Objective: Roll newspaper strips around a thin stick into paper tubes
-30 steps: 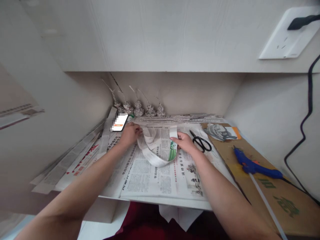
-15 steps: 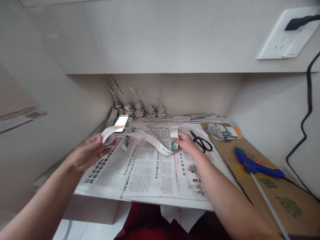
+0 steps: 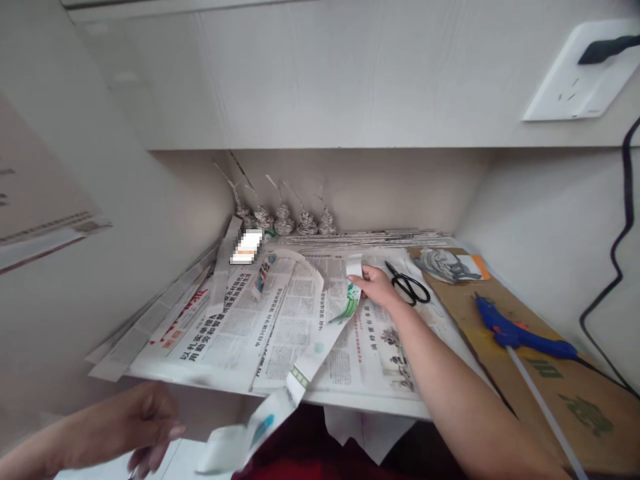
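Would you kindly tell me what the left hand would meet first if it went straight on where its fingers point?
Probably the loose end of the paper strip, just right of the left hand in the picture, though depth is unclear.

Hands: two, left hand (image 3: 147, 423) and right hand (image 3: 377, 285)
Paper strips (image 3: 320, 340): at least two
Coiled-paper gourds (image 3: 284, 223): five
Rolled-paper sticks (image 3: 380, 239): many, overlapped, uncountable
Scissors (image 3: 400, 277): one pair
Blue glue gun (image 3: 525, 339): one
Phone (image 3: 247, 247): one
Wall socket (image 3: 567, 87): one
Black plug (image 3: 605, 51): one
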Available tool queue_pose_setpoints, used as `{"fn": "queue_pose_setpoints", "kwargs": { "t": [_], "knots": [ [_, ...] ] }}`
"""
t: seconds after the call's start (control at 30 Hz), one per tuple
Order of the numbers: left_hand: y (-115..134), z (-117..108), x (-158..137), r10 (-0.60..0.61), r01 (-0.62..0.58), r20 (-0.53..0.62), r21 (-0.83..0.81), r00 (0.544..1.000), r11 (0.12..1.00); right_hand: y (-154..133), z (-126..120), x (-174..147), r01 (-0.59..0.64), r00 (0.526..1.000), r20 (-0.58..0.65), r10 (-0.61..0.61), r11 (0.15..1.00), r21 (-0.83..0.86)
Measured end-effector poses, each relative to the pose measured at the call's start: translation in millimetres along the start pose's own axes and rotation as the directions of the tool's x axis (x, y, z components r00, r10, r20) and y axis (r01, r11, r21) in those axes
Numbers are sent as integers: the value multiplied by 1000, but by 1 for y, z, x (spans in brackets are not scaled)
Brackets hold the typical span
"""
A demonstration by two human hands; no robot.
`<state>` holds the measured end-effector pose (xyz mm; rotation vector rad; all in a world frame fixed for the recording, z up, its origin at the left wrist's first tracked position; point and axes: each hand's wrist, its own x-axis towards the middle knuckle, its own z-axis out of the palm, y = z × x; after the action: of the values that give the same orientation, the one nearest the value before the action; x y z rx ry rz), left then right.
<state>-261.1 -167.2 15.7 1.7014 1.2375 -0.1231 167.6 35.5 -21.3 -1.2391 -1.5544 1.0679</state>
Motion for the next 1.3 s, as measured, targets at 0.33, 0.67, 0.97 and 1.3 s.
{"fn": "queue_pose_setpoints", "kwargs": {
  "t": [0.33,0.67,0.97,1.3],
  "knots": [
    [116,-43,78,300,-302,-162,12,940,953,0,0,0,5,1000,18,-5,1000,30],
    [175,-60,202,331,-376,-205,-250,921,892,7,-2,4,41,999,1,-41,999,-16],
    [172,-80,237,181,-445,-708,-205,683,872,5,0,4,12,1000,-9,-12,1000,-24],
    [255,-49,260,682,-506,-520,458,515,731,7,-1,7,94,988,-85,-127,941,-324]
  ]
}}
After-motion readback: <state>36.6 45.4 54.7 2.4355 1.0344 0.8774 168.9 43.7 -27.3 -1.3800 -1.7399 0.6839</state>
